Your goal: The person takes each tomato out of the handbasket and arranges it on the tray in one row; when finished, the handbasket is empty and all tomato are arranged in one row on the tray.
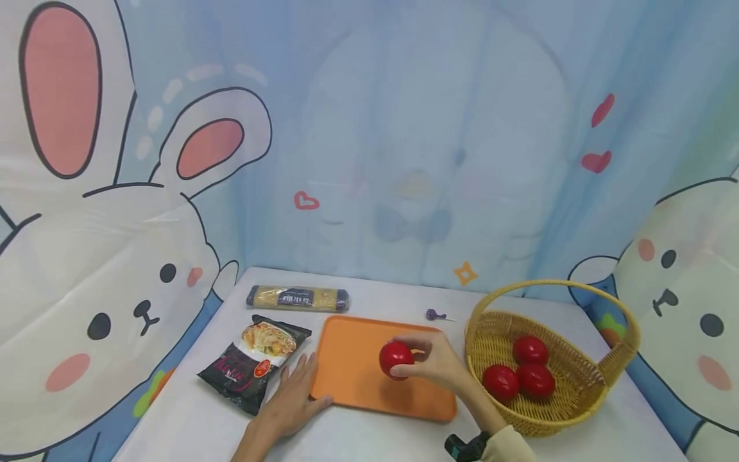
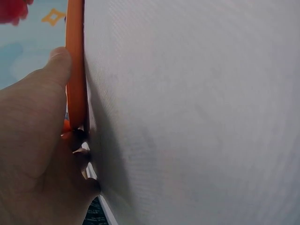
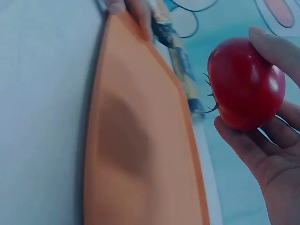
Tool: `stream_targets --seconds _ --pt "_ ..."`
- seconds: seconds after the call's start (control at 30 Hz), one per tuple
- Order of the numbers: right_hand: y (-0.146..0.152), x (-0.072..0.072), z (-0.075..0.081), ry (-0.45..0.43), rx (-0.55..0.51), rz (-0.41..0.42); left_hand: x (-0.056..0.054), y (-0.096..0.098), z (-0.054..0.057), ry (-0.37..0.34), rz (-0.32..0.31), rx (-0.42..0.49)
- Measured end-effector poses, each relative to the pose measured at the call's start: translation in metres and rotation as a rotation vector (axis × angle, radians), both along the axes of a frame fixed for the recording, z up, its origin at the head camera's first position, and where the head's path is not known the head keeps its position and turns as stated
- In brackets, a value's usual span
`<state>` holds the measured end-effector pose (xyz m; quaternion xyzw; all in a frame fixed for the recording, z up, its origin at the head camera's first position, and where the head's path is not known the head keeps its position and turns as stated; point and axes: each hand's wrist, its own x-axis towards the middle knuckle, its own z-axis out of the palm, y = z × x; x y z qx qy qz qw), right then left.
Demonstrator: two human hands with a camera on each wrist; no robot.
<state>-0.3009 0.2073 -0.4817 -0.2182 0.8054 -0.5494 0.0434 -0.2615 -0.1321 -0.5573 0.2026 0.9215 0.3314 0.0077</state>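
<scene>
Above the orange tray (image 1: 352, 359) my right hand (image 1: 435, 358) holds a red tomato (image 1: 395, 359) between thumb and fingers. In the right wrist view the tomato (image 3: 243, 84) shows green stem leaves at its left side, and its shadow falls on the tray (image 3: 140, 183) below. My left hand (image 1: 293, 396) lies flat with fingers spread at the tray's left corner. The left wrist view has that thumb (image 2: 60, 65) against the tray's orange edge (image 2: 76, 65). To the right, several more tomatoes (image 1: 535, 381) sit inside a yellow wicker basket (image 1: 568, 410).
Left of the tray lies a black noodle packet (image 1: 254, 366), close beside my left hand. A pack of dry pasta (image 1: 297, 298) lies behind it. A purple lollipop (image 1: 434, 314) rests behind the tray. The basket's tall handle (image 1: 554, 282) arches up near my right forearm.
</scene>
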Motion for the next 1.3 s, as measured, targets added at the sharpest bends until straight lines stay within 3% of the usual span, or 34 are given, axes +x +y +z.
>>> stream_targets --seconds 0.33,0.6,1.07,1.3 --pt "-0.057 -0.02 -0.02 -0.083 0.042 -0.081 -0.001 0.0 -0.004 0.032 -0.006 0.023" --pt "-0.09 -0.033 -0.04 -0.056 0.053 -0.092 0.0 0.001 0.003 -0.049 0.018 -0.02" --pt "-0.12 -0.04 -0.066 -0.01 -0.03 -0.089 -0.002 0.001 -0.001 -0.082 0.033 -0.033" --pt "-0.125 -0.039 -0.07 0.024 0.02 -0.118 -0.002 0.002 0.002 -0.063 0.025 -0.028"
